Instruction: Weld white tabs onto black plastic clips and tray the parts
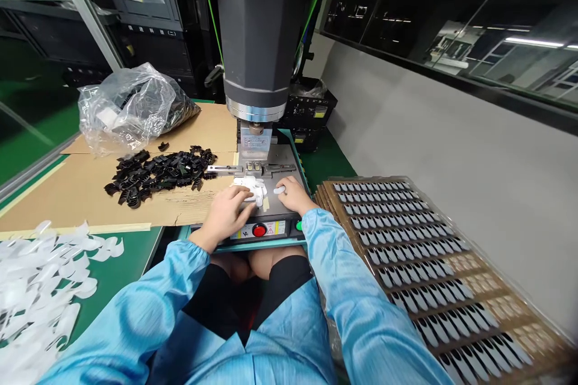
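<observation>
Under the dark press head [261,30], I see my left hand [224,215] lying on the machine's metal plate [289,183], its fingers [244,197] loosely curled and touching a small white plastic part [253,187] without closing around it. My right hand [293,194] rests just beside that part, fingers bent, one fingertip wearing a white cot [279,190], holding nothing. Near my left wrist sits a red button [259,230]. Further left of my fingers, black clips [158,172] lie heaped on cardboard [67,192] over the tabletop [121,264]. Right of them stands a tray of dark parts [424,264].
</observation>
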The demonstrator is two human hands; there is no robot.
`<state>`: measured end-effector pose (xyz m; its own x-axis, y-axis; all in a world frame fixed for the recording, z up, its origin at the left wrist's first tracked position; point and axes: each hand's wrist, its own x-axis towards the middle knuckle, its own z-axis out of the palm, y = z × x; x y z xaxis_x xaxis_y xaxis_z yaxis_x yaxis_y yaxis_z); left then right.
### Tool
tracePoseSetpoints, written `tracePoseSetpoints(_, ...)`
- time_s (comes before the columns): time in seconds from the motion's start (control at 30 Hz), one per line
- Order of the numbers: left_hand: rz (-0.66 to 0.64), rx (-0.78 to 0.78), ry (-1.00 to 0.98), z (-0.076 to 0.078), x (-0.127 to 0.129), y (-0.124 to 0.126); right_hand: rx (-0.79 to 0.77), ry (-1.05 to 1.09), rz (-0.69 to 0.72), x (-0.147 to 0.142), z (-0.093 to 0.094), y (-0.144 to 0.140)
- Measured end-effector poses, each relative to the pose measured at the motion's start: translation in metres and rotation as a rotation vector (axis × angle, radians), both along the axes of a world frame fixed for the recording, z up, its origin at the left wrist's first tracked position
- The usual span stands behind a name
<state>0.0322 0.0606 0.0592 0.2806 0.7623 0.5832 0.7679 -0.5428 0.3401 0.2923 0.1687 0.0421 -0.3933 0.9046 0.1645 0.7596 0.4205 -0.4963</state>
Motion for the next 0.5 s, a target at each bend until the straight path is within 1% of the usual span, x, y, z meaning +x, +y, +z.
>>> tracePoseSetpoints(0.07, -0.018, -0.032, 0.097, 0.007, 0.020, 0.015, 0.057, 0.032, 0.015, 0.003, -0.006, 0.000)
tracePoseSetpoints(0.13, -0.022, -0.079, 0.192, 0.010, 0.040, 0.034, 0.124, 0.046, 0.002, 0.002, -0.012, -0.003)
tracePoseSetpoints(0.23, -0.007, -0.147, 0.309, 0.011, 0.062, 0.060, 0.213, 0.035, -0.059, -0.002, -0.017, -0.007)
tracePoseSetpoints(0.33, 0.025, -0.225, 0.355, 0.009, 0.076, 0.078, 0.257, 0.059, -0.132, -0.003, -0.020, -0.009)
tracePoseSetpoints(0.43, 0.012, -0.287, 0.332, 0.007, 0.082, 0.084, 0.251, 0.252, -0.224, 0.001, -0.020, -0.007)
tracePoseSetpoints(0.5, -0.044, -0.296, 0.323, 0.007, 0.083, 0.082, 0.211, 0.404, -0.262, 0.005, -0.020, -0.006)
